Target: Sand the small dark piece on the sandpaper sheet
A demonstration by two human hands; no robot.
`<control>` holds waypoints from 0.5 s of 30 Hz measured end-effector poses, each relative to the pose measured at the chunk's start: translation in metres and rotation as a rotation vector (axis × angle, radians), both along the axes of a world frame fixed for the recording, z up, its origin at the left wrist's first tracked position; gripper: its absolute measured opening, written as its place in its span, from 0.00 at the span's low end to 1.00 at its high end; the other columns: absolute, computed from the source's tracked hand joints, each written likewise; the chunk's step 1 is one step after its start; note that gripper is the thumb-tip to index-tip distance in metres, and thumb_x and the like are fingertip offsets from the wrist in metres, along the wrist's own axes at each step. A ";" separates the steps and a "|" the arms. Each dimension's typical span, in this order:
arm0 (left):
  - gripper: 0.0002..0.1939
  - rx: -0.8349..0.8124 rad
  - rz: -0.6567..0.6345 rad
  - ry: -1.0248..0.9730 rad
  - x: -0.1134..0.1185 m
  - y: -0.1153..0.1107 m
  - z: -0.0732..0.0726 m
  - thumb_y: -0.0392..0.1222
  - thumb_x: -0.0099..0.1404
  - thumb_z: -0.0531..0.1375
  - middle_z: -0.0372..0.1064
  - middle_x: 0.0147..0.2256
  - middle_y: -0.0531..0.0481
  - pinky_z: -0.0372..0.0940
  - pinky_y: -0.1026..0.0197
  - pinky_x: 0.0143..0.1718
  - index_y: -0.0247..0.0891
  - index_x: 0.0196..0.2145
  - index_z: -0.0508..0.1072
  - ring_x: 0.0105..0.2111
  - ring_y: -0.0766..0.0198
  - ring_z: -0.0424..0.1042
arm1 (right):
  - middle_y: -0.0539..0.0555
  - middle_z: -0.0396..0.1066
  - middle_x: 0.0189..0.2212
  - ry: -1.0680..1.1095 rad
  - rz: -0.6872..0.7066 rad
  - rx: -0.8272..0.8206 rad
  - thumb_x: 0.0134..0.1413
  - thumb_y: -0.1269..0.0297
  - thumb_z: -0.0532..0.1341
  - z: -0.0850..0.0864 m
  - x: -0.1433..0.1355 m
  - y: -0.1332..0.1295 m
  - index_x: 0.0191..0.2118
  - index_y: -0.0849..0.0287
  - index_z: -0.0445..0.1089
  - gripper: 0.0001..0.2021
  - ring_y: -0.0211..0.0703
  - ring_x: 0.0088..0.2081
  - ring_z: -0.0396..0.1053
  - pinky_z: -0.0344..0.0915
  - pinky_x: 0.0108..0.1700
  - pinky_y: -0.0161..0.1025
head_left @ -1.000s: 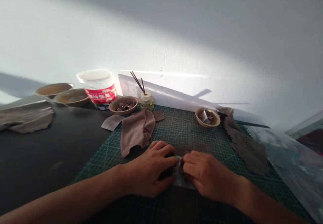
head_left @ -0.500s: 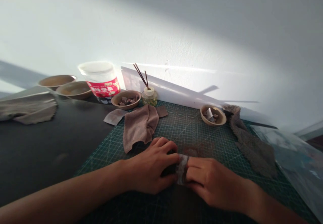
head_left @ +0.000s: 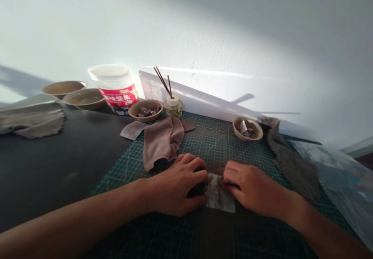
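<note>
A small grey sheet (head_left: 219, 196), like a piece of sandpaper, lies on the green cutting mat (head_left: 128, 173) with dark smears across it. My left hand (head_left: 183, 187) bends its fingers and thumb down onto the sheet's left edge, holding it against the mat. Over the sheet's upper right part is my right hand (head_left: 247, 183), its fingers closed in a pinch. Whatever may be between those fingertips is hidden. Just beyond my left hand, a crumpled brown cloth (head_left: 161, 140) rests on the mat.
Behind the cloth stand a bowl of dark stones (head_left: 145, 111), a reed diffuser (head_left: 173, 107) and a red-labelled tub (head_left: 116, 91). Another small bowl (head_left: 247, 129) holds stones and a folded grey piece. A grey cloth (head_left: 294, 165) lies at right; two bowls (head_left: 84, 98) stand at left.
My right hand has moved up and to the right across the sheet, leaving more of its smeared surface showing. My left hand stays at the left edge. The view has shifted slightly.
</note>
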State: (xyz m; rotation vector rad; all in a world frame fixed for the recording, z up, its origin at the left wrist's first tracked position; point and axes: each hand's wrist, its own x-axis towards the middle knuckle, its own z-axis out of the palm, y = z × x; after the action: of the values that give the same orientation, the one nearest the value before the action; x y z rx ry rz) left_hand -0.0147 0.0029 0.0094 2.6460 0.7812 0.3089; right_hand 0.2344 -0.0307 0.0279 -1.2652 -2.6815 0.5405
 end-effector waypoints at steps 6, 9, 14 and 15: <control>0.15 0.013 -0.006 -0.001 0.001 0.000 0.001 0.48 0.63 0.66 0.66 0.51 0.46 0.58 0.42 0.55 0.42 0.45 0.72 0.51 0.48 0.64 | 0.50 0.69 0.36 0.064 0.039 0.052 0.62 0.76 0.61 -0.004 0.001 0.004 0.35 0.58 0.69 0.06 0.40 0.38 0.68 0.61 0.40 0.37; 0.15 0.011 -0.008 0.000 0.001 0.000 0.001 0.48 0.63 0.66 0.66 0.51 0.45 0.57 0.42 0.55 0.42 0.46 0.72 0.50 0.48 0.64 | 0.49 0.68 0.34 0.072 -0.012 0.005 0.61 0.76 0.61 -0.003 0.003 0.005 0.32 0.58 0.67 0.08 0.39 0.37 0.68 0.61 0.39 0.37; 0.15 0.008 -0.022 0.005 0.001 0.000 0.000 0.49 0.64 0.65 0.65 0.51 0.45 0.57 0.41 0.56 0.42 0.46 0.71 0.51 0.48 0.63 | 0.50 0.70 0.38 0.074 0.162 0.004 0.61 0.77 0.60 -0.004 -0.001 -0.001 0.37 0.58 0.68 0.06 0.39 0.38 0.68 0.61 0.39 0.36; 0.15 0.007 -0.021 0.007 0.001 0.000 0.001 0.49 0.64 0.65 0.65 0.51 0.45 0.57 0.41 0.56 0.42 0.46 0.71 0.51 0.48 0.63 | 0.51 0.70 0.38 0.049 0.117 0.055 0.62 0.77 0.59 -0.004 -0.001 -0.001 0.36 0.58 0.68 0.06 0.40 0.38 0.68 0.61 0.39 0.37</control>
State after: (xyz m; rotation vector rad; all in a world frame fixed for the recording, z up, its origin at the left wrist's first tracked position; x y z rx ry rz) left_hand -0.0140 0.0032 0.0100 2.6615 0.7553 0.2980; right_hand 0.2330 -0.0315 0.0239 -1.0717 -2.7223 0.5014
